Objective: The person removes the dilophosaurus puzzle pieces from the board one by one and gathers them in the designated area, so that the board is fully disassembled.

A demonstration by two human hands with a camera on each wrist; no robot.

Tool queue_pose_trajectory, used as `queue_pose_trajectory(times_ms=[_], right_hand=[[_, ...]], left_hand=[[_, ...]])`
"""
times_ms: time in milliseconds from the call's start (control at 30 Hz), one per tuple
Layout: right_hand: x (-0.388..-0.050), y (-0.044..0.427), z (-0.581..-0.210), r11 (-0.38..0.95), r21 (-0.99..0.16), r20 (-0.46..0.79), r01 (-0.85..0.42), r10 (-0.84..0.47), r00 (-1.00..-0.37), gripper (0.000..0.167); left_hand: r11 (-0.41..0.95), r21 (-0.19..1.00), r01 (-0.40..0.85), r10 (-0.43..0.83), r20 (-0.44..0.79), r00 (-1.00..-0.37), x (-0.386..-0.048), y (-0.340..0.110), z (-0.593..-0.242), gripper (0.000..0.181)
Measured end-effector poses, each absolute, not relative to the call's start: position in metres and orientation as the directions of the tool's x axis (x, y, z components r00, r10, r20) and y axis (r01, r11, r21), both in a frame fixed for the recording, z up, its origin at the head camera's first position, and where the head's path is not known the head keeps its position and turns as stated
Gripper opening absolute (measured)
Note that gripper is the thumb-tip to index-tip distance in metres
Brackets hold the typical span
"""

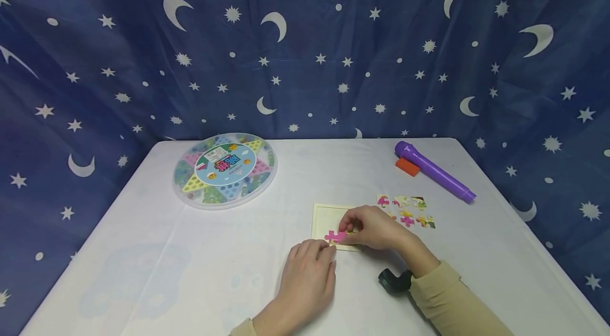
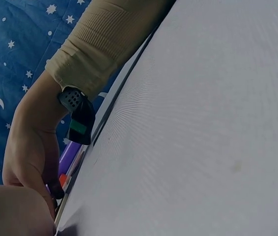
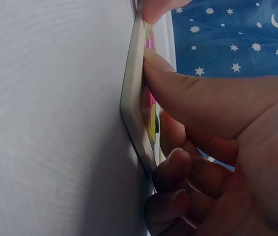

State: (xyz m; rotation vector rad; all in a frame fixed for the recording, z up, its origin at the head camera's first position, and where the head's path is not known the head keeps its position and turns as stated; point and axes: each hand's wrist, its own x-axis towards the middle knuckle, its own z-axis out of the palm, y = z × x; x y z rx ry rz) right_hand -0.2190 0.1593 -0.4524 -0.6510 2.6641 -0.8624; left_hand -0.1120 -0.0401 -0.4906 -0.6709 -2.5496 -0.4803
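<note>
My right hand (image 1: 376, 227) is over a pale puzzle board (image 1: 329, 212), with thumb and fingers at a pink jigsaw piece (image 1: 332, 237) near the front edge. In the right wrist view the thumb (image 3: 198, 98) is bent down onto the colourful pieces inside the raised rim of the board (image 3: 133, 73). The other fingers curl beneath it, and part of the piece is hidden. My left hand (image 1: 308, 275) lies palm down, its fingertips touching the board's front left edge. Beside the board's right side lie several loose jigsaw pieces (image 1: 407, 220).
A round Chinese checkers box (image 1: 226, 164) sits at the back left. Toward the back right lies a purple toy microphone (image 1: 438, 173) against an orange block (image 1: 407, 166). A black wrist device (image 1: 395, 282) hangs by the right sleeve. A starry blue curtain (image 1: 305, 45) stands behind the white table.
</note>
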Motion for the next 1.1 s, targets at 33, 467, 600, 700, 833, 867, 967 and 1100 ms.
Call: queue_pose_trajectory(times_ms=[33,467,600,700,833,867,967,1100], right_hand=[[-0.2191,0.1589,-0.4525,0.722,-0.606,-0.109,-0.333,-0.491,-0.865,0.019],[-0.2172,0.1575,-0.4533,0.716,-0.598,-0.071,-0.361,-0.496,-0.865,0.021],[-0.2165,0.1579,-0.4531,0.702,-0.601,-0.056,-0.383,-0.515,-0.855,0.020],[-0.2161,0.1574,-0.4531,0.696,-0.604,-0.054,-0.387,-0.520,-0.852,0.020],[-0.2159,0.1570,-0.4513,0.711,-0.593,-0.062,-0.379,-0.509,-0.858,0.023],[-0.2158,0.1569,-0.4508,0.714,-0.588,-0.062,-0.379,-0.507,-0.860,0.023],[-0.2156,0.1568,-0.4499,0.721,-0.576,-0.060,-0.385,-0.507,-0.860,0.020],[-0.2155,0.1565,-0.4492,0.718,-0.578,-0.060,-0.388,-0.511,-0.857,0.019]], left_hand=[[0.820,0.213,0.532,0.372,0.509,-0.776,-0.1119,-0.0402,-0.4905,0.024],[0.816,0.218,0.535,0.377,0.500,-0.779,-0.1121,-0.0406,-0.4909,0.025],[0.813,0.221,0.538,0.376,0.507,-0.776,-0.1122,-0.0410,-0.4911,0.025],[0.812,0.225,0.539,0.377,0.504,-0.777,-0.1121,-0.0414,-0.4914,0.025],[0.808,0.231,0.542,0.378,0.503,-0.778,-0.1118,-0.0413,-0.4909,0.025],[0.808,0.231,0.542,0.377,0.504,-0.777,-0.1117,-0.0413,-0.4908,0.025],[0.805,0.234,0.545,0.376,0.508,-0.775,-0.1114,-0.0412,-0.4903,0.025],[0.807,0.235,0.541,0.374,0.505,-0.778,-0.1117,-0.0411,-0.4896,0.026]])
